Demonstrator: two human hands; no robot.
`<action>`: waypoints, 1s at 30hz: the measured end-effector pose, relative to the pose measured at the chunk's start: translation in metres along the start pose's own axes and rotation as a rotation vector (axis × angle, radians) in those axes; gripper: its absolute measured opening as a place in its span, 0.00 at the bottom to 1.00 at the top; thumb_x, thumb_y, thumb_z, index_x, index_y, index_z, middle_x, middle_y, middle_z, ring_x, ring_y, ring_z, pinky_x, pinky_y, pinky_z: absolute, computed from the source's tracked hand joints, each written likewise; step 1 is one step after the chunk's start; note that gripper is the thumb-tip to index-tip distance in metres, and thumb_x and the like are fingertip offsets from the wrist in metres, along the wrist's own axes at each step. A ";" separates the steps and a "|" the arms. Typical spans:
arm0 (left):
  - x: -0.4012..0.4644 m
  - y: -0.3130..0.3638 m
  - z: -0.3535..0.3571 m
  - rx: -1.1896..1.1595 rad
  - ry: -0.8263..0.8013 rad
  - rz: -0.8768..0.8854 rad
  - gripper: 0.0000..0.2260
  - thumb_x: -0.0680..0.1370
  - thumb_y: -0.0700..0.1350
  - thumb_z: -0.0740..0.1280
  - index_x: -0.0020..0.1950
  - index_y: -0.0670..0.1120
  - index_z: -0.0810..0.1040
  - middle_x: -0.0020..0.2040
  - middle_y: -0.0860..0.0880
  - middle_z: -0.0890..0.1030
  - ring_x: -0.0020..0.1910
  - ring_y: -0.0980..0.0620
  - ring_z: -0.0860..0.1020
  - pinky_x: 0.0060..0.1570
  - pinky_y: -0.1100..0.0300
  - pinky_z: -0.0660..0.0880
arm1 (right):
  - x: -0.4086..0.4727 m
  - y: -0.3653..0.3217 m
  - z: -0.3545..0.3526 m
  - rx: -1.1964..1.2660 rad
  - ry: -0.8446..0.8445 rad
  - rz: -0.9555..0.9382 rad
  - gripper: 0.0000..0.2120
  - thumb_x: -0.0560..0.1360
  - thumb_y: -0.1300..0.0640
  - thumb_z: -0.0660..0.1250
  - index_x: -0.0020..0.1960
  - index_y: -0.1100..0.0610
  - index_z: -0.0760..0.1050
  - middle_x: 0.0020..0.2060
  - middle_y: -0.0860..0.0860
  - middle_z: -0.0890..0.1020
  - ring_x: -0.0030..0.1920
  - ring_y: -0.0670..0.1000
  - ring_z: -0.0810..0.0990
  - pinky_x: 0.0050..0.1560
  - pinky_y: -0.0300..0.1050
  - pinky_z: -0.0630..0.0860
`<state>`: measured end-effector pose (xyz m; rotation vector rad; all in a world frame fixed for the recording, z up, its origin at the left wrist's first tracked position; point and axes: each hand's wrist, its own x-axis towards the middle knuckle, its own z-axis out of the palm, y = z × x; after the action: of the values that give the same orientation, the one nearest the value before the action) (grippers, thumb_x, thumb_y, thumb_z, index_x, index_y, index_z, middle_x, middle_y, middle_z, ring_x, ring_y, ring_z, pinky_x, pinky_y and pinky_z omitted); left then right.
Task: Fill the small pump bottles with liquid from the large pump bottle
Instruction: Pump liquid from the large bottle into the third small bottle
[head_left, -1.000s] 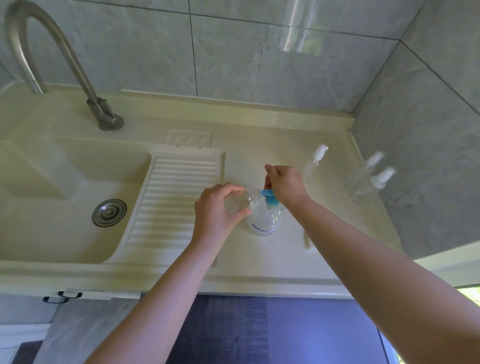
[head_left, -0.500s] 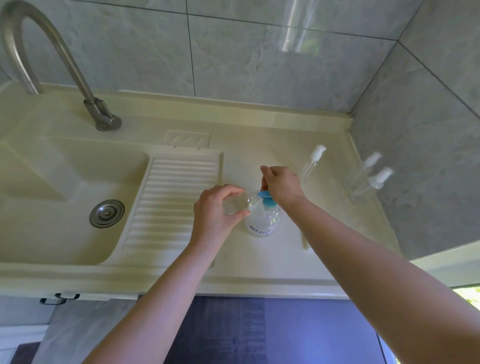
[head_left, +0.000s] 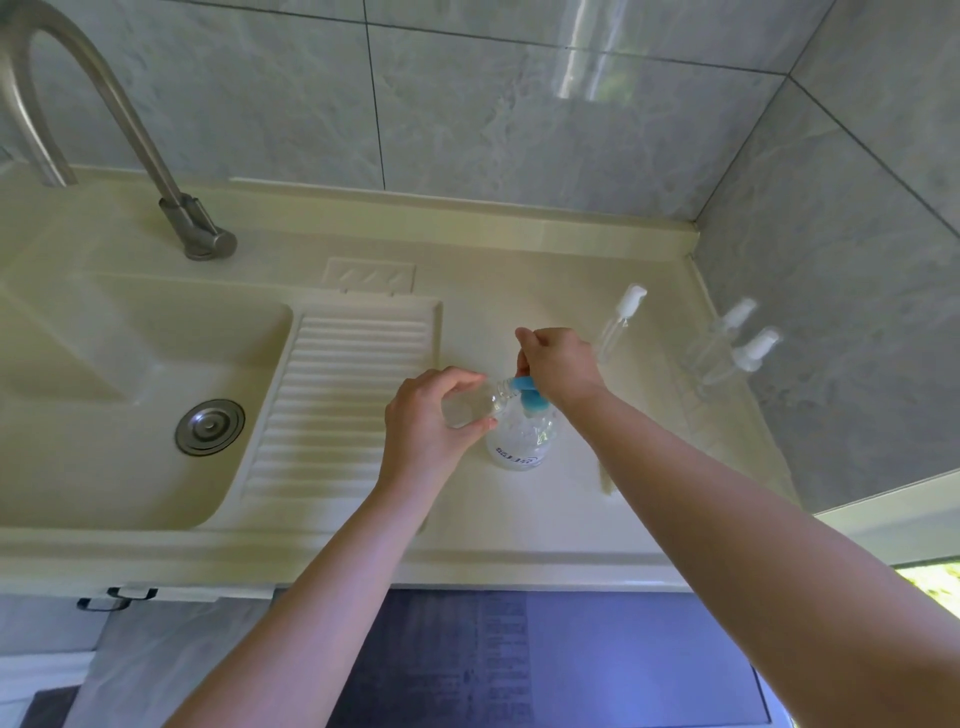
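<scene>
A big clear bottle (head_left: 521, 439) stands on the cream counter (head_left: 519, 530), just right of the ridged washboard part (head_left: 337, 395). It has a blue pump top (head_left: 525, 388) and dark letters low on its side. It looks partly full of clear liquid, but how full is hard to tell.

The right hand (head_left: 558, 364) sits on top of the blue pump, at 12 o'clock from the big bottle. Its fingers are curled around the pump head.

The left hand (head_left: 434, 421) is at 9 o'clock from the big bottle. Its fingers and thumb curl around a small clear bottle (head_left: 470, 408). This little bottle is tipped on its side, and its open neck touches the blue spout. I cannot tell if any liquid is inside it.

A small bottle with a white pump (head_left: 618, 325) stands on the counter at 1 o'clock from the big bottle, near the right hand. Its clear body looks empty. Two more small bottles with white pumps (head_left: 727, 338) stand close together at 2 o'clock, by the grey wall tiles (head_left: 831, 260). What is in them is too blurry to see.

Far off at 9 o'clock is the sink bowl (head_left: 104, 415) with a round metal drain (head_left: 210, 426). A bent metal tap (head_left: 156, 156) stands at 10 o'clock.
</scene>
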<state>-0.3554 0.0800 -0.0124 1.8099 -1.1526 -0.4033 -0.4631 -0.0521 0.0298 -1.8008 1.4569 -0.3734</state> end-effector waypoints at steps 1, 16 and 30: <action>0.000 0.000 -0.001 0.001 0.001 0.003 0.19 0.63 0.44 0.81 0.52 0.53 0.82 0.49 0.59 0.83 0.49 0.56 0.78 0.56 0.54 0.75 | 0.000 0.000 -0.002 0.016 -0.014 0.014 0.22 0.81 0.51 0.57 0.32 0.56 0.76 0.30 0.46 0.80 0.34 0.47 0.76 0.36 0.39 0.70; 0.001 0.003 -0.002 0.010 0.000 0.005 0.19 0.64 0.44 0.81 0.52 0.52 0.83 0.49 0.59 0.83 0.49 0.57 0.77 0.55 0.58 0.73 | -0.003 0.003 -0.004 0.080 -0.001 0.008 0.22 0.81 0.51 0.57 0.31 0.55 0.77 0.36 0.52 0.84 0.38 0.50 0.77 0.41 0.42 0.71; 0.000 0.002 -0.003 0.019 -0.008 -0.005 0.18 0.64 0.44 0.81 0.52 0.52 0.82 0.49 0.59 0.83 0.49 0.59 0.76 0.55 0.61 0.72 | 0.002 0.000 -0.004 0.009 -0.029 0.020 0.22 0.81 0.51 0.57 0.31 0.53 0.76 0.33 0.49 0.82 0.36 0.49 0.76 0.38 0.42 0.71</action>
<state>-0.3548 0.0814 -0.0096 1.8294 -1.1612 -0.4041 -0.4650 -0.0556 0.0318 -1.7765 1.4494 -0.3417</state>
